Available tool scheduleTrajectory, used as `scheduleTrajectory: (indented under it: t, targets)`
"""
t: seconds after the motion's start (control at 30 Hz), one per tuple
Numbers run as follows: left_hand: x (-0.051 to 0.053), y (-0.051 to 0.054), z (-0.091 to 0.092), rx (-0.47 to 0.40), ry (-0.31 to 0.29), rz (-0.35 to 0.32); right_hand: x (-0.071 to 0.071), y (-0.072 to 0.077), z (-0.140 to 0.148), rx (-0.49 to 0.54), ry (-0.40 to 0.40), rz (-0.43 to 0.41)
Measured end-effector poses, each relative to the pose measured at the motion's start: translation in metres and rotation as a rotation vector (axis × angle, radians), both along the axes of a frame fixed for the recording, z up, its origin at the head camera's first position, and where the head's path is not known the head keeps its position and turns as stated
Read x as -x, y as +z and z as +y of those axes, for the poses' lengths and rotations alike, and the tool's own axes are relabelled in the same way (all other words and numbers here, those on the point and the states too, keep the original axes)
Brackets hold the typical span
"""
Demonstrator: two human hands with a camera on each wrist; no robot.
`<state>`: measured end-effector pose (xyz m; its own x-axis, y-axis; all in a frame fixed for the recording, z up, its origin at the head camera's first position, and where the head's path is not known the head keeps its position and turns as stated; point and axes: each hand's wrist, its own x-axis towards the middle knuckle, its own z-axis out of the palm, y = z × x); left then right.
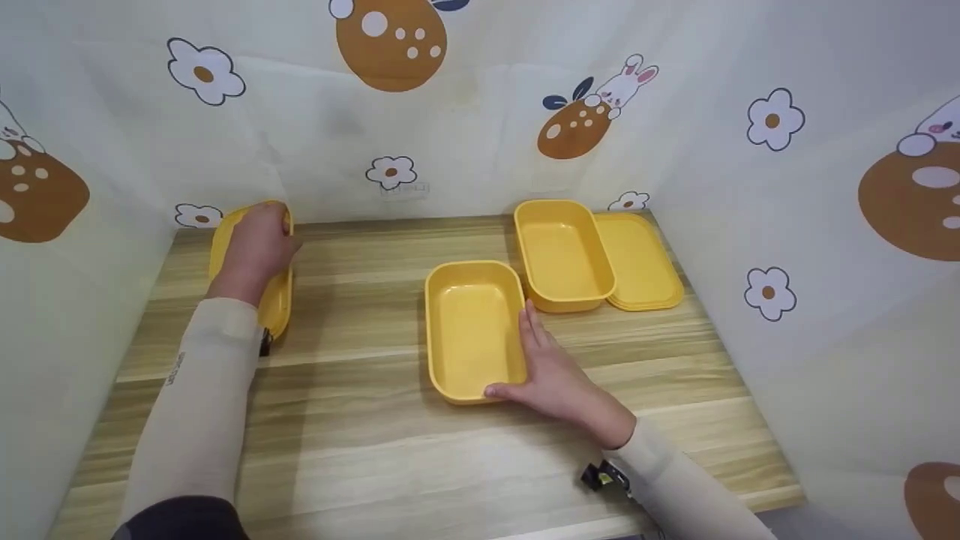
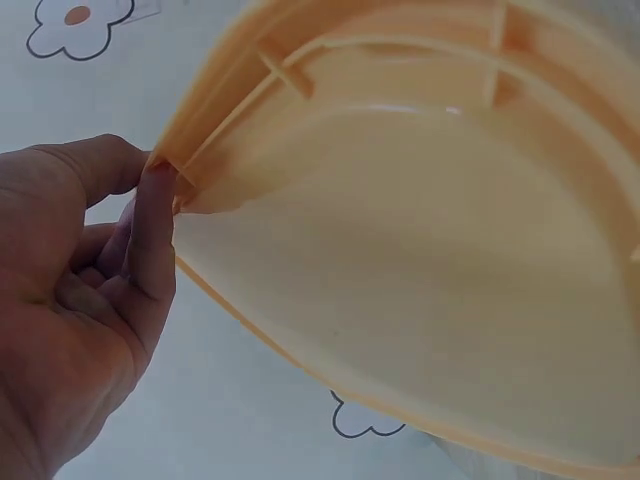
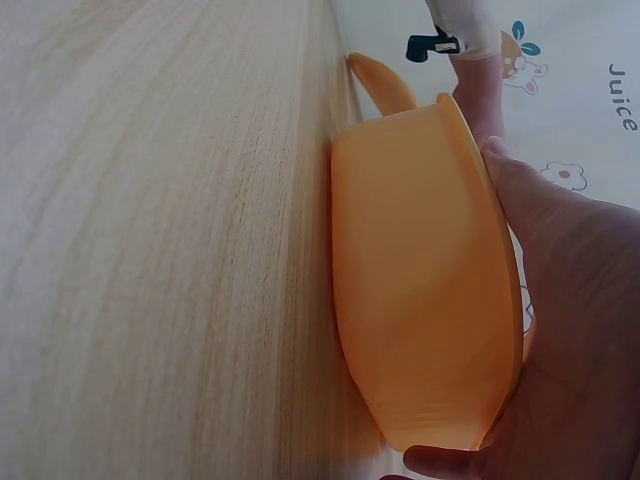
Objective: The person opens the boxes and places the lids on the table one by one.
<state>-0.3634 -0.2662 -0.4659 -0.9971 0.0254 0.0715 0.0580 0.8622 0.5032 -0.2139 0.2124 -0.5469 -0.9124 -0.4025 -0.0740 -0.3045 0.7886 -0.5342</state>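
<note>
At the far left of the table, my left hand [image 1: 259, 236] pinches the edge of a yellow lid [image 1: 279, 304], which is tilted up off the table. The left wrist view shows the thumb and fingers [image 2: 150, 215] on the rim and the ribbed underside of the lid [image 2: 420, 240]. My right hand [image 1: 555, 375] holds a yellow food container [image 1: 476, 330] by its near right corner, thumb on the near rim and fingers along the right side. This rectangular container stands upright in the middle, with nothing inside.
A second yellow container [image 1: 564, 251] stands open side up at the back right, its near left side close to the held one. Partly behind it, another yellow lid [image 1: 641, 262] lies flat. Patterned cloth walls [image 1: 480, 127] enclose the wooden table [image 1: 360, 450] on three sides.
</note>
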Motion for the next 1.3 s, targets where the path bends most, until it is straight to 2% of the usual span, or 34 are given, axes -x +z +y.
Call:
scheduleTrajectory:
  t: [0.67,0.97,1.3]
  targets:
    - [0.016,-0.02,0.007,-0.001,-0.002,-0.064,0.0,-0.001,0.001,-0.004,0.0,-0.005]
    - [0.024,-0.034,0.003,-0.058,0.0,-0.099,0.001,-0.001,0.0,-0.003,-0.001,-0.01]
    - [0.026,-0.047,0.002,-0.124,0.03,-0.145,0.0,0.0,0.0,0.0,-0.003,-0.021]
